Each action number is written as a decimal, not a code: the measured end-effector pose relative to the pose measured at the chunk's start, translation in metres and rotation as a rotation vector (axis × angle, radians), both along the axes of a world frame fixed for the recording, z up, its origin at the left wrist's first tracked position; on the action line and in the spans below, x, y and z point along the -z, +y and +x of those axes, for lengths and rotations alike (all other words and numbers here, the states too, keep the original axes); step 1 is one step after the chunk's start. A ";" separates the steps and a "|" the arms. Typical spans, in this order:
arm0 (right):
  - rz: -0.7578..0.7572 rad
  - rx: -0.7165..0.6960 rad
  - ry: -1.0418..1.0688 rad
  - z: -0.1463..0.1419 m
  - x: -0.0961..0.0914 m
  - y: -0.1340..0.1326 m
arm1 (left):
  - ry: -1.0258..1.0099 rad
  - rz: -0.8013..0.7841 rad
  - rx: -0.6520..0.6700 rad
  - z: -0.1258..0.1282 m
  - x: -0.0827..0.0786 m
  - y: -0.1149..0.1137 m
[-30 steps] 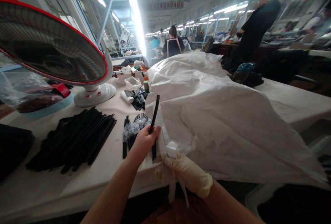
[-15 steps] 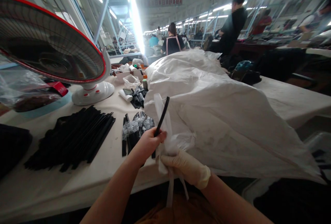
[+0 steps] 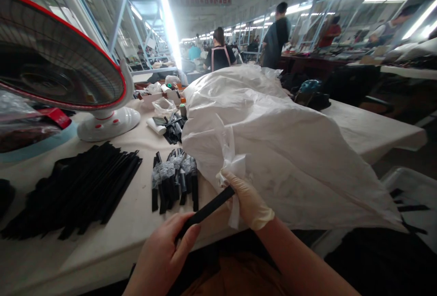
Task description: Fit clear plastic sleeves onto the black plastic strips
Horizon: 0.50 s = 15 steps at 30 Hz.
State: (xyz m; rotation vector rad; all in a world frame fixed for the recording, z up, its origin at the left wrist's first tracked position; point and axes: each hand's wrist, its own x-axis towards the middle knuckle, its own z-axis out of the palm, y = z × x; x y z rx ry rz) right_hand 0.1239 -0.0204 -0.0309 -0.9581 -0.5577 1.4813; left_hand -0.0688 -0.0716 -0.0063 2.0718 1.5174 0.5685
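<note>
A flat black strip [image 3: 213, 207] runs slantwise between my hands. Bare, my left hand [image 3: 167, 248] grips its near end between thumb and fingers. Around its far end closes my right hand [image 3: 249, 200], in a pale thin glove, also holding a bunch of translucent plastic film [image 3: 235, 161] whose tails stick up and hang below. Just left of that hand lie several black strip bundles [image 3: 175, 177], wrapped at the middle in clear plastic. Farther left spreads a big pile of loose black strips [image 3: 82, 186]. My right fingertips are partly hidden by film and strip.
A large white plastic sack [image 3: 283, 136] covers the table's middle and right. At the left stands a red-rimmed fan [image 3: 61, 59] on the cloth-covered table [image 3: 136, 223]. Small items and more black pieces [image 3: 174, 127] sit behind the bundles. People [image 3: 220, 52] work in the background.
My left hand has come down and toward me, turning the black strip from steep to slanted. Its far end is now at my right hand, which has moved slightly up with the film.
</note>
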 end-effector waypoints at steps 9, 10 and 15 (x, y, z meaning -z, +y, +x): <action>0.162 0.211 -0.486 -0.004 -0.017 -0.010 | 0.360 0.286 -0.146 -0.004 0.009 0.002; 0.149 0.207 -0.483 -0.008 -0.015 -0.011 | 0.356 0.308 -0.153 -0.002 0.011 0.001; 0.063 0.008 -0.355 -0.025 -0.006 -0.017 | 0.171 0.255 -0.165 0.012 0.019 0.006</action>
